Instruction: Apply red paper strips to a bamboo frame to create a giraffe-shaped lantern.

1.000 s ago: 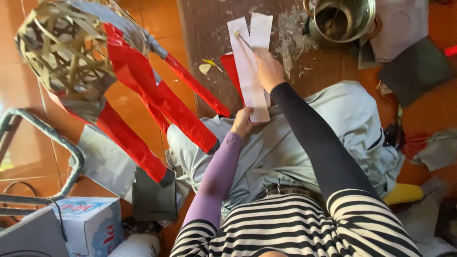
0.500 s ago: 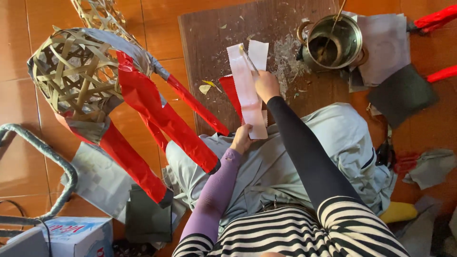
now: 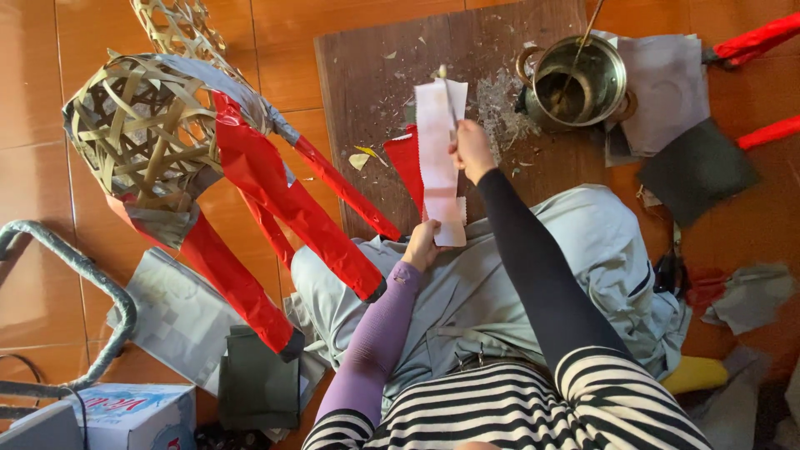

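Note:
My left hand (image 3: 423,246), in a purple sleeve, pinches the near end of a long white paper strip (image 3: 438,158) with a scalloped edge. My right hand (image 3: 472,150), in a black sleeve, grips a thin brush (image 3: 447,93) whose tip rests on the far part of the strip. The strip lies over my grey-trousered lap and a dark wooden board (image 3: 450,58). A red paper piece (image 3: 408,162) lies under the strip on the board.
A metal pot (image 3: 579,79) with a stick in it stands on the board's right. A woven bamboo frame (image 3: 146,133) partly covered in red paper stands at left. Grey and dark paper sheets (image 3: 683,125) lie at right, a tissue box (image 3: 125,417) at lower left.
The view has shifted so the board and pot sit lower in frame. My right hand has drawn the brush a little nearer along the strip; my left hand still holds the strip's end.

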